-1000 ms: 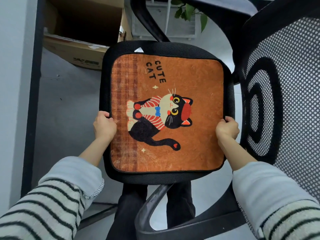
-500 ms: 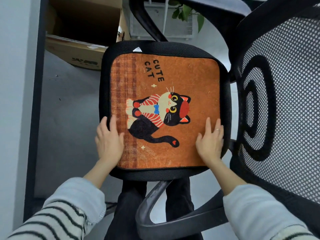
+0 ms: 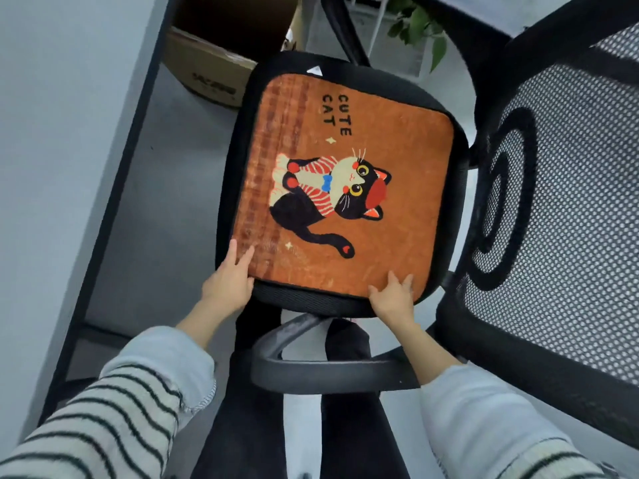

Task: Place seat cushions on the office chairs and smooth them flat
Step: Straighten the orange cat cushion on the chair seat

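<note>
A person is pressing an orange cat-print cushion [image 3: 349, 188] flat onto the seat of an office chair [image 3: 446, 108], both palms resting on its near edge. The left hand [image 3: 230, 281] is lying released at the near-left corner, fingers [image 3: 242, 255] straight on the fabric; the right hand [image 3: 394, 295] is spreading flat at the near-right corner. The cushion is lying just ahead of the fingers, squared inside the seat's black rim. The smoothing step appears under way; next is likely sweeping outward, then turning to another chair.
</note>
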`<state>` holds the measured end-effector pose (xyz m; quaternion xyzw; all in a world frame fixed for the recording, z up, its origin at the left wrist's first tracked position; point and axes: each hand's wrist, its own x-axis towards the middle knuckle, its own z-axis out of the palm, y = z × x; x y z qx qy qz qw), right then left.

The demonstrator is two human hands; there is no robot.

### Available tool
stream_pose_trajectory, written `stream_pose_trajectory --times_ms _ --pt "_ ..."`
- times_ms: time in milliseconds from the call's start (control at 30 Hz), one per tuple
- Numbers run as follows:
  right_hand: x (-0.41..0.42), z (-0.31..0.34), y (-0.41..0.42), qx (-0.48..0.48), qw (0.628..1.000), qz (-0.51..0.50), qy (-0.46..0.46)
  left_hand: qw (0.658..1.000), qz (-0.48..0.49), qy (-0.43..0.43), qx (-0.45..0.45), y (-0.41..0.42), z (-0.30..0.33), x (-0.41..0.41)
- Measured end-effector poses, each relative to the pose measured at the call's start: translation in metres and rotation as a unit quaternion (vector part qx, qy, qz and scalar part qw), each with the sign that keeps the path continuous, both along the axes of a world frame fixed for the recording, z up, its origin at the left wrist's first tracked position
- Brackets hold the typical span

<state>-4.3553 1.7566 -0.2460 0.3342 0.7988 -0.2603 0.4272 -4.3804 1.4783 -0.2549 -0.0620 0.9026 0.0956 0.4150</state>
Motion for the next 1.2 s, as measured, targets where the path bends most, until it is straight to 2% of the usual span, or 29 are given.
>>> stream_pose_trajectory --times_ms 67,133,167,267,367,533,667,767,1033,1200 --pt "-0.003 0.02 0.002 -0.04 0.997 0.069 -0.011 0.996 0.075 -0.023 0.04 0.003 0.015 0.001" --pt "-0.006 0.047 -0.001 -0.075 0.987 0.141 0.002 0.985 0.156 -0.005 0.074 0.008 0.036 0.015" --pt "-0.009 0.067 -0.004 -0.086 0.979 0.186 0.021 0.975 0.205 0.018 0.089 0.013 0.054 0.03" --pt "-0.016 0.105 -0.018 -0.115 0.96 0.237 0.09 0.948 0.28 0.067 0.135 0.029 0.093 0.06" --pt "-0.011 0.144 -0.049 -0.138 0.93 0.311 0.14 0.906 0.373 0.111 0.164 0.029 0.139 0.109" --pt "0.03 0.182 -0.11 -0.188 0.874 0.419 0.161 0.825 0.518 0.169 0.15 0.012 0.18 0.204" --pt "0.099 0.201 -0.159 -0.212 0.818 0.517 0.133 0.745 0.623 0.193 0.141 0.003 0.195 0.301" --pt "0.15 0.202 -0.185 -0.214 0.796 0.552 0.131 0.679 0.688 0.215 0.141 0.004 0.198 0.369" --pt "0.322 0.2 -0.251 -0.25 0.686 0.68 0.07 0.548 0.796 0.255 0.033 0.009 0.218 0.558" --pt "0.415 0.201 -0.288 -0.276 0.608 0.744 0.034 0.457 0.845 0.276 0.006 0.005 0.216 0.637"
